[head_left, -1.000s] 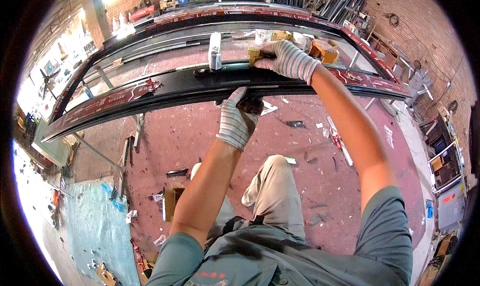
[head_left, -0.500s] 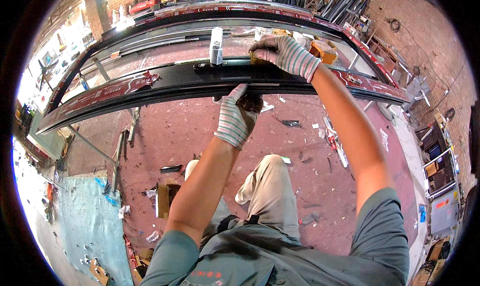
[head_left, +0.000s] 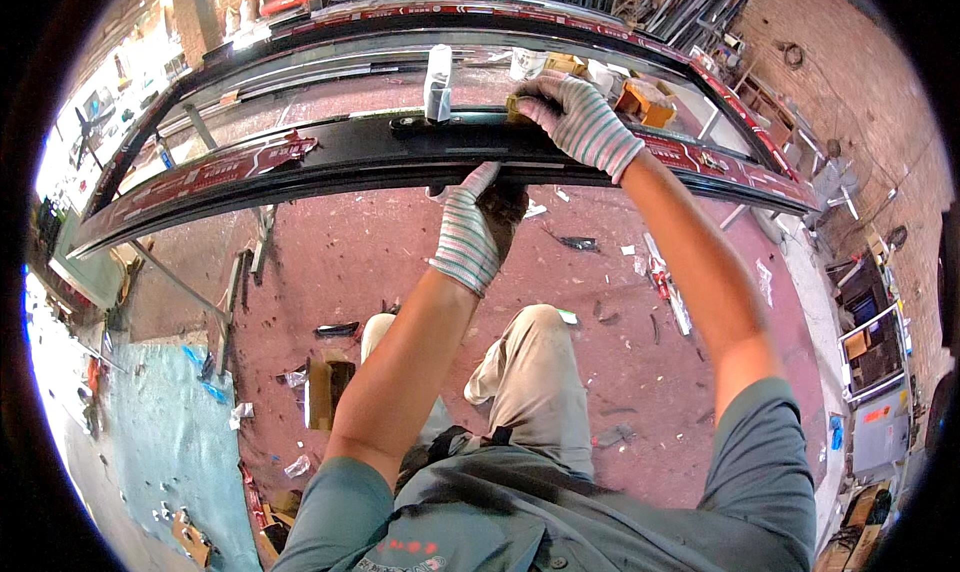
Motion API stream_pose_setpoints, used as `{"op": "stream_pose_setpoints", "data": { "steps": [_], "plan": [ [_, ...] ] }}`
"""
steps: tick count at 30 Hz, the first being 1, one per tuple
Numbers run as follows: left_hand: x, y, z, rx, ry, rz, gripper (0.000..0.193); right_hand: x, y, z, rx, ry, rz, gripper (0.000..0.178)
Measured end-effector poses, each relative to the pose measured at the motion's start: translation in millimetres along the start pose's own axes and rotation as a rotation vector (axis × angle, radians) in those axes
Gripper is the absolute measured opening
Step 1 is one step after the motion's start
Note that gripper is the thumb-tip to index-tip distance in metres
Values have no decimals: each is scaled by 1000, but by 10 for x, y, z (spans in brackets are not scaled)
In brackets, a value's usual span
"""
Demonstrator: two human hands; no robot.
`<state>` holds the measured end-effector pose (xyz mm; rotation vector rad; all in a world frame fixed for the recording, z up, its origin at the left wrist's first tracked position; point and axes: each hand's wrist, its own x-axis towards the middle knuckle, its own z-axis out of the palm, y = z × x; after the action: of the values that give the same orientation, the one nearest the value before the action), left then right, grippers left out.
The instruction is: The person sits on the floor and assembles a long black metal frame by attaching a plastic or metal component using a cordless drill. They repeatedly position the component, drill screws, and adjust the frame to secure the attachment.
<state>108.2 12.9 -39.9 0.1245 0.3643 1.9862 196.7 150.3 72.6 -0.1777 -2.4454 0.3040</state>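
In front of me lies a large black metal frame, its near bar (head_left: 350, 158) partly covered with torn red protective film. My left hand (head_left: 470, 222), in a striped glove with a darkened palm, is closed on the bar's lower edge; its thumb presses the front face and its fingers curl beneath. My right hand (head_left: 585, 127), gloved alike, pinches a small yellowish-brown piece (head_left: 516, 110) against the bar's far upper edge. Its fingers partly hide that piece, so its kind is unclear. Left of it, a handle wrapped in white film (head_left: 437, 84) stands up from the bar.
Metal stand legs (head_left: 185, 285) support the frame at left. Scraps and an open cardboard box (head_left: 322, 396) lie on the red floor, beside a pale green sheet (head_left: 175, 422). Beyond the frame are cartons (head_left: 645, 102) and long profiles (head_left: 690, 17) leaning on a brick wall.
My right hand, with the yellowish-brown piece, has shifted slightly right and down along the bar. My left hand keeps its place on the lower edge. The whole view has tilted slightly.
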Motion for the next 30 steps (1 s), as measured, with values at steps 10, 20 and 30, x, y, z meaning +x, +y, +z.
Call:
{"op": "stream_pose_setpoints", "data": {
  "steps": [10, 20, 30],
  "plan": [
    [669, -340, -693, 410, -277, 264, 33, 22, -114, -1, -44, -94, 69, 30],
    [754, -496, -701, 450, -321, 427, 34, -9, 9, 65, 67, -75, 155, 38],
    [870, -509, -782, 302, -441, 457, 43, 50, -36, 173, -21, -98, 92, 30]
  ]
}}
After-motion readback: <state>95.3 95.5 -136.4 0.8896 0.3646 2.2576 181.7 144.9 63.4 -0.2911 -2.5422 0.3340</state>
